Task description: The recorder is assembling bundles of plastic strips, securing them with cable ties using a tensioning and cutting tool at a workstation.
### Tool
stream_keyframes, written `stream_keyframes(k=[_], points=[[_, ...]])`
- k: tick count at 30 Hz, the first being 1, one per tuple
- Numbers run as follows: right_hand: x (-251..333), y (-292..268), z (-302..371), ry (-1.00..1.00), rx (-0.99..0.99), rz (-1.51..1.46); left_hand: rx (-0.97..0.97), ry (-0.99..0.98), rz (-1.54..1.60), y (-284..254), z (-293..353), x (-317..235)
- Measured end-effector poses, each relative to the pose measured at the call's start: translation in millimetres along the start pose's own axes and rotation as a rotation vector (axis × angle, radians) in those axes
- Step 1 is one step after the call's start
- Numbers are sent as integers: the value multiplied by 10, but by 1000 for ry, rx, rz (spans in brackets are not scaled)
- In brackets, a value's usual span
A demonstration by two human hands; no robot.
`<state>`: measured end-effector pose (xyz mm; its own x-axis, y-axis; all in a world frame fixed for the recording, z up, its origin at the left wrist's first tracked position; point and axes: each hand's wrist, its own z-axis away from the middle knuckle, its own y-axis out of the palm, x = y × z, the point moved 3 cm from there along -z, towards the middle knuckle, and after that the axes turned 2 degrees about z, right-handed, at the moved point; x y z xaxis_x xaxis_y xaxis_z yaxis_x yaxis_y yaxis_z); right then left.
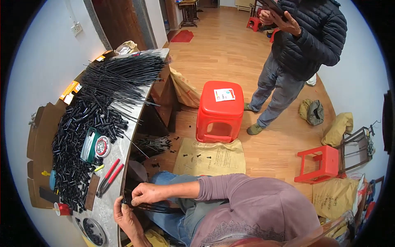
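Observation:
At the table's near edge, my left hand [125,217] is closed in a pinch on a small black part [124,201]. Just above it, my right hand [147,193] has thumb and fingers pressed together close to that part. What the right fingertips hold, if anything, is too small to make out. Thin black rods [160,209] lie across my lap below the right wrist. On the table [116,154], red-handled pliers [109,178] rest beside a brown flat strip [91,192], near a big heap of short black tubular parts [72,146].
Long black rods [123,74] cover the table's far end. A green box [88,144] and a round tub [103,146] sit among the parts. A red stool [222,105] stands ahead, by a paper sack [210,158]. Another person [298,53] stands beyond, holding a tablet [273,8].

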<state>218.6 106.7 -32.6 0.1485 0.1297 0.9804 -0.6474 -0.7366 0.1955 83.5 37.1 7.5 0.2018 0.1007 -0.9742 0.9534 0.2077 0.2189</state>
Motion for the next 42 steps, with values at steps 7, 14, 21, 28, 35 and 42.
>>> stream_keyframes(k=[7,14,21,28,35,42], points=[[20,20,48,16,26,-45,85,-59,68,-13,45,-48],[79,15,38,-37,90,7,74,-50,50,-20,38,-70],[91,75,126,119,127,-68,209,-12,-25,94,115,-189],[61,3,157,100,42,-58,155,-83,38,189,88,-133],[31,59,-12,54,-144,128,-187,4,-12,140,55,-3],[-3,157,7,-36,-276,248,-370,169,-517,281,122,-63]])
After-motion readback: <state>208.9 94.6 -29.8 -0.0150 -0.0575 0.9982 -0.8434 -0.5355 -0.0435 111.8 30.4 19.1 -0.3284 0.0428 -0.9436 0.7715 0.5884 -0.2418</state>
